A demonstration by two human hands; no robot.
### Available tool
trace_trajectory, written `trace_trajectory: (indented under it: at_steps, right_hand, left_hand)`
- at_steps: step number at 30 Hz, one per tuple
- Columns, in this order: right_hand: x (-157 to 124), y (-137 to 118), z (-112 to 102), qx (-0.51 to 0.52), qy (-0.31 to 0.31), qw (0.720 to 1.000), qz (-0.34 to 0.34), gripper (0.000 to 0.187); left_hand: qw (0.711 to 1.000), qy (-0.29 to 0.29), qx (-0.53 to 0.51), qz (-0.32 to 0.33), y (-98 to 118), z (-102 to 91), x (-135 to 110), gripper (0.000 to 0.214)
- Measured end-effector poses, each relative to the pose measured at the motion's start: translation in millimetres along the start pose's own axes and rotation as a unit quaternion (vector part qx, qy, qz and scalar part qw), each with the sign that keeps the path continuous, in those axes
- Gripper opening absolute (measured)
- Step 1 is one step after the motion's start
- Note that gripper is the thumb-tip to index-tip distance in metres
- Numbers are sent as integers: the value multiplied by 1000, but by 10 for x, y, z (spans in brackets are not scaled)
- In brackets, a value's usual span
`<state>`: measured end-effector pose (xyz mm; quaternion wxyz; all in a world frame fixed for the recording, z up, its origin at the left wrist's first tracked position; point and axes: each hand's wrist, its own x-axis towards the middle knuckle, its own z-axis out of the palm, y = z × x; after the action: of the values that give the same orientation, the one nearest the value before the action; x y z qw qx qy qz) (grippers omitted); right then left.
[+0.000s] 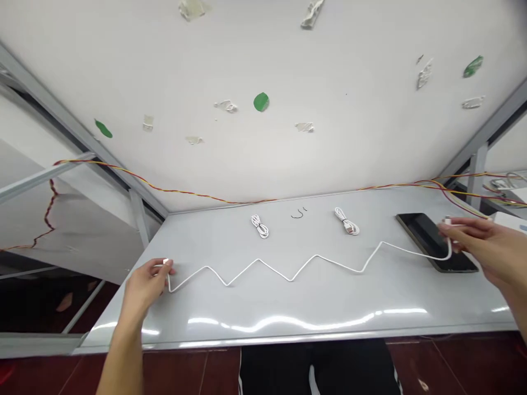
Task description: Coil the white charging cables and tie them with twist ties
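A white cable (288, 270) runs in zigzag kinks across the grey table (288, 307) between both hands. My left hand (145, 282) pinches one plug end near the table's left edge. My right hand (481, 244) pinches the other plug end above a dark phone (428, 236) lying flat at the right. Two coiled white cables lie further back, one (259, 225) at the middle and one (347, 221) to its right.
A small black wire tie (297, 214) lies between the two coils. A red and yellow twisted wire (185, 192) runs along the back edge by the white wall. A white box (510, 219) sits at the far right.
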<state>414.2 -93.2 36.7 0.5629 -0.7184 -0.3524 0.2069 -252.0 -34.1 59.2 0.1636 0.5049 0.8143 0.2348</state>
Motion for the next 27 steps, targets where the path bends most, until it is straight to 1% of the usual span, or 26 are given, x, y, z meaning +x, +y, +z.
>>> trace_trajectory:
  at_steps: [1,2,3,4,5,6,7,10,12,14,17,19,21,24,27]
  right_hand:
    - [-1,11,-32,3,7,1000,11,23]
    - [-26,10,-24,1,7,1000,18,23]
    - [-76,-2,24,-3,-8,1000,26,23]
    - [-150,-22,109,-12,-47,998,40,24]
    - [-242,-50,226,-19,-98,994,52,26]
    - [-347,-83,365,-15,-133,989,56,27]
    - [-456,-119,521,-6,-205,976,76,30]
    - [-742,-239,1016,12,-340,935,98,34]
    - [-862,-321,1332,9,-396,912,104,35]
    - [-924,-393,1622,4,-447,889,103,32]
    - [-949,-462,1982,3,-503,860,79,17]
    - [-939,-471,2147,23,-491,868,70,13]
    - [-922,-453,2239,54,-469,878,76,10]
    - [-911,-397,2274,109,-432,892,73,11]
    - [-929,-358,2247,148,-389,909,38,17]
  left_hand:
    - [998,6,-53,-18,-29,-31,-6,41]
    - [994,-5,-105,-30,-19,-36,-35,42]
    - [989,-24,-145,-34,28,-13,-85,42]
    - [984,-54,-166,-32,107,39,-152,41]
    - [978,-114,-174,-18,212,117,-232,40]
    - [973,-144,-178,-13,336,219,-321,40]
    - [964,-193,-184,-4,472,341,-412,39]
    - [930,-299,-210,47,896,777,-663,35]
    - [917,-323,-216,85,1162,1075,-785,31]
    - [906,-345,-208,126,1413,1341,-863,28]
    - [895,-365,-192,170,1746,1636,-907,28]
    - [891,-360,-188,202,1915,1752,-898,31]
    - [888,-350,-185,233,2023,1810,-879,36]
    - [882,-309,-186,304,2078,1824,-886,41]
    - [872,-286,-174,359,2058,1806,-970,41]
